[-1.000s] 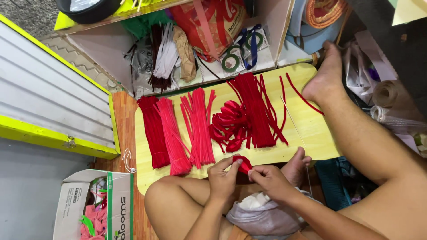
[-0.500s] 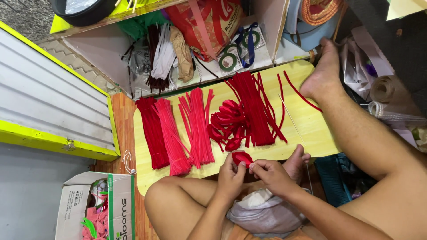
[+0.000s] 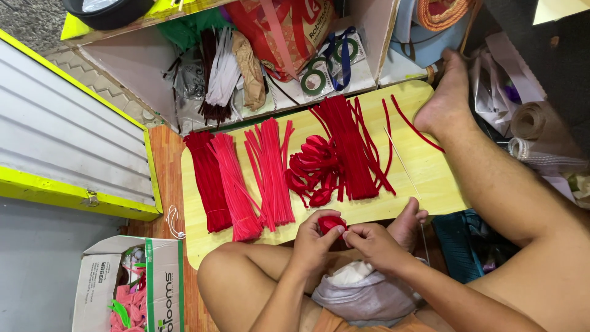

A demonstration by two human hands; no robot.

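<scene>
both hands — left hand (image 3: 312,246); right hand (image 3: 376,245) — pinch a red bud (image 3: 330,224)

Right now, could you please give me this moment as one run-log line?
left hand: holds red coil | right hand: pinches same coil | yellow board: pipe-cleaner bundles, red loops

Yellow board (image 3: 424,178) with red pipe-cleaner bundles (image 3: 246,178) and looped red pieces (image 3: 313,169).

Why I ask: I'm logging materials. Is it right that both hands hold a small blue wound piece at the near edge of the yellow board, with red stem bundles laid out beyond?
Not quite: the wound piece is red, not blue, as the head view shows. The left hand and right hand do hold it at the near edge of the yellow board, with red stem bundles laid out beyond.
</scene>
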